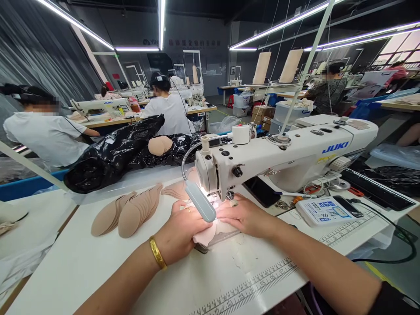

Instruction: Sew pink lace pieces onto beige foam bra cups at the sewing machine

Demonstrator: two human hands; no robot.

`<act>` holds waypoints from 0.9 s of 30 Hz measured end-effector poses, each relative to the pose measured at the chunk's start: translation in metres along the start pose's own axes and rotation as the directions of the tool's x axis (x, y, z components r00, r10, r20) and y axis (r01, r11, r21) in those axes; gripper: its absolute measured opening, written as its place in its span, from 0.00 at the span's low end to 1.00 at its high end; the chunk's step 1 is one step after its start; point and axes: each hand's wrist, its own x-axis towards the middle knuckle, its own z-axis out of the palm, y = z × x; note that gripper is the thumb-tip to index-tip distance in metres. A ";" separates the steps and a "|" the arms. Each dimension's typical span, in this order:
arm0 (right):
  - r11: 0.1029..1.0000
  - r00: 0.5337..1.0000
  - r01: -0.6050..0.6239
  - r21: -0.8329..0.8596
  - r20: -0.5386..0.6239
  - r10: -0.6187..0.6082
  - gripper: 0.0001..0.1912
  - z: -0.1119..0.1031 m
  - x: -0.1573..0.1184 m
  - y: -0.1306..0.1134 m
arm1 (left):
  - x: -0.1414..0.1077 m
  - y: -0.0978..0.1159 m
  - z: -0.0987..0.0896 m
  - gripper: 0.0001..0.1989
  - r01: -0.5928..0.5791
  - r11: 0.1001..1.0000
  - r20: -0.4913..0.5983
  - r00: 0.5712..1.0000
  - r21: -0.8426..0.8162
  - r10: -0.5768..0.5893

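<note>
A white sewing machine (249, 162) stands on the white table, its lamp (201, 202) lit over the needle area. Under the lamp lies a pale pink fabric piece (205, 235). My left hand (180, 229), with a gold bracelet at the wrist, holds its left side, fingers pressed together and partly hidden by the lamp. My right hand (244, 214) rests flat on the piece's right side, fingers stretched towards the needle area. Two fanned stacks of beige oval pads (139, 213) lie left of my hands. More beige pads (177, 189) sit behind the lamp.
Black plastic bags (114, 151) lie behind the table, with a beige pad on top. A dark phone (261, 191), a white box (323, 211) and cables are at the right. A ruler strip (249, 286) runs along the front edge. Several people sit farther back.
</note>
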 end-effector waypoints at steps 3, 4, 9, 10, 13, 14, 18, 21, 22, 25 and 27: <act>0.983 0.997 -0.067 -0.172 0.021 0.071 0.11 0.007 0.001 -0.001 | 0.002 -0.004 0.000 0.24 -0.004 0.999 -0.037 0.999 -0.046 0.003; 0.975 0.996 -0.085 -0.207 0.023 0.091 0.10 0.007 0.001 -0.001 | 0.003 -0.005 -0.001 0.24 -0.005 0.998 -0.039 0.999 -0.055 0.003; 0.959 0.994 -0.104 -0.263 0.002 0.108 0.07 0.006 -0.001 -0.004 | 0.008 -0.004 -0.009 0.24 0.001 0.998 0.020 1.000 -0.058 0.000; 0.959 0.995 -0.101 -0.266 -0.006 0.103 0.07 0.006 -0.001 -0.004 | 0.008 -0.004 -0.010 0.23 -0.001 0.998 0.024 1.000 -0.056 0.002; 0.958 0.996 -0.092 -0.272 -0.037 0.085 0.06 0.008 -0.001 -0.004 | 0.010 -0.005 -0.011 0.20 -0.005 0.998 0.020 1.000 -0.060 0.006; 0.958 0.996 -0.091 -0.272 -0.047 0.082 0.06 0.009 -0.001 -0.004 | 0.010 -0.006 -0.010 0.19 -0.005 0.998 0.016 1.000 -0.065 0.006; 0.957 0.995 -0.093 -0.274 -0.064 0.079 0.05 0.011 -0.002 -0.004 | 0.010 -0.011 -0.004 0.18 0.000 0.997 0.002 1.000 -0.077 0.000; 0.957 0.995 -0.088 -0.277 -0.063 0.074 0.06 0.010 -0.002 -0.003 | 0.011 -0.013 -0.001 0.18 0.008 0.998 0.008 1.000 -0.068 -0.008; 0.958 0.996 -0.085 -0.274 -0.062 0.071 0.06 0.010 -0.003 -0.003 | 0.011 -0.013 -0.001 0.18 0.014 0.998 0.012 1.000 -0.063 -0.013; 0.966 0.996 -0.066 -0.252 -0.071 0.049 0.08 0.008 -0.005 -0.002 | 0.010 -0.011 -0.002 0.16 0.031 0.998 0.023 0.999 -0.050 -0.030; 0.971 0.995 -0.051 -0.233 -0.099 0.028 0.11 0.008 -0.006 -0.001 | 0.010 -0.010 -0.003 0.16 0.036 0.998 0.019 0.999 -0.043 -0.036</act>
